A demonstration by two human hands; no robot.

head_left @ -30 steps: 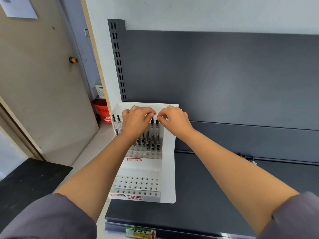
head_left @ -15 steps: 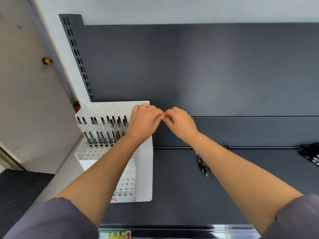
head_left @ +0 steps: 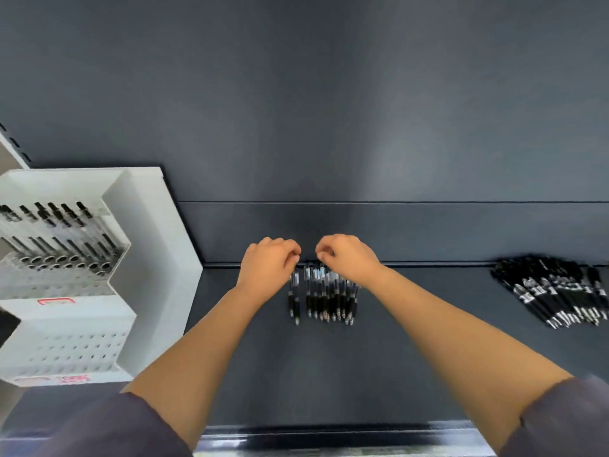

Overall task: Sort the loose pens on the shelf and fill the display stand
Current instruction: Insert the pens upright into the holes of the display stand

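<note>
My left hand & right hand, fingers curled, reach pen row on shelf; grip unclear. Stand at 9 o'clock, half-filled. Next: pinch pens, carry left.

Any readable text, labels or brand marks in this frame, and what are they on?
None can be read.
Red print on the front base of the white display stand: too blurred.
Red-outlined tag on the stand's middle step: too blurred.
Markings on the black pens: too small.
</note>
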